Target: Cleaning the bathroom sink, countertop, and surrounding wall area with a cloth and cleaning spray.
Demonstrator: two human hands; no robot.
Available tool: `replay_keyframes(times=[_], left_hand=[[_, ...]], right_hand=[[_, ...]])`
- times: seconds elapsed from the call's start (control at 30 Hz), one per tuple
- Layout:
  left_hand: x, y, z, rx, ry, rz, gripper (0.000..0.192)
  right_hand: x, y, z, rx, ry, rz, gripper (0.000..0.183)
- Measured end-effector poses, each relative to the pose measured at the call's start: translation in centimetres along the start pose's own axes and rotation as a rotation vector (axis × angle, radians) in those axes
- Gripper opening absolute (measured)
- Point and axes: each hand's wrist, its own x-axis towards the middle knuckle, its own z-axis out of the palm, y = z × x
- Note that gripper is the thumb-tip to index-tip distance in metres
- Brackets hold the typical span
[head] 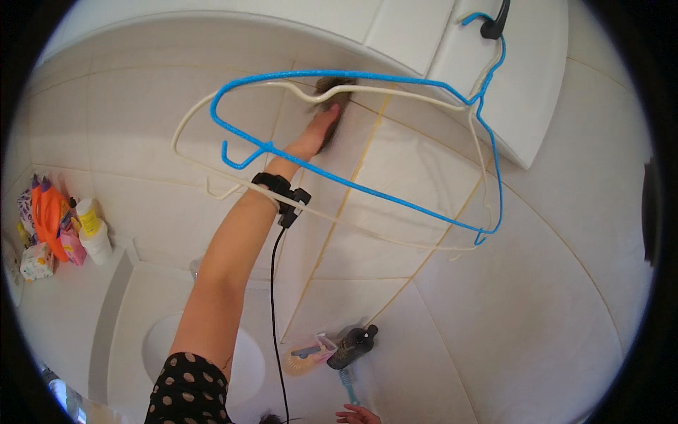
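My left hand [318, 130] is stretched out against the tiled wall, closed around a dark, bristly thing [335, 87], perhaps a brush; blur hides its exact kind. A black strap with a small device [288, 199] and a cable sits on that wrist. Only the fingers of my right hand [358, 414] show at the bottom edge, slightly apart, with no object seen in them. Close to them lies a teal hairbrush or comb [347, 387], beside a black bottle [352, 347] and a clear pinkish container [324, 347].
Blue [360, 186] and cream [339, 218] hangers hang from a black hook [493, 27] across the view, between camera and left arm. A white cabinet [402, 32] juts out above. Below the arm is a white sink [249, 360]. Orange bottles [50, 217] and other packages stand on the left ledge.
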Motion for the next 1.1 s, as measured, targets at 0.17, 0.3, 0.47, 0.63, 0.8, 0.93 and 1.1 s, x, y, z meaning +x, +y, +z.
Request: replay_keyframes(times=[0.17, 0.3, 0.47, 0.63, 0.8, 0.93, 1.1], left_hand=[[1.6, -0.5, 0.5, -0.082, 0.195, -0.128, 0.069], [0.0, 0.9, 2.6, -0.032, 0.058, 0.112, 0.063], [-0.8, -4.6, -2.1, 0.172, 0.053, 0.034, 0.062], [-10.0, -15.1, -2.2, 0.190, 0.207, -0.069, 0.076], [-25.7, -22.9, 1.1, -0.145, 0.174, -0.660, 0.078], [-36.0, -25.7, 3.6, -0.303, 0.166, -1.114, 0.086], [-35.6, -29.4, -0.6, -0.149, 0.021, -0.549, 0.073]], right_hand=[[-0.1, 0.0, -0.1, 0.015, 0.042, 0.073, 0.041], [-1.5, 1.0, -0.1, 0.053, 0.021, 0.126, 0.041], [-0.9, 0.1, 1.1, -0.061, 0.012, 0.044, 0.040], [0.8, 1.3, 1.5, -0.004, -0.092, 0.081, 0.042], [2.6, -1.4, 3.7, -0.036, -0.162, 0.217, 0.035], [2.8, -2.1, 4.7, -0.002, -0.239, 0.215, 0.033], [4.7, -2.6, 5.5, -0.067, -0.323, 0.133, 0.032]])
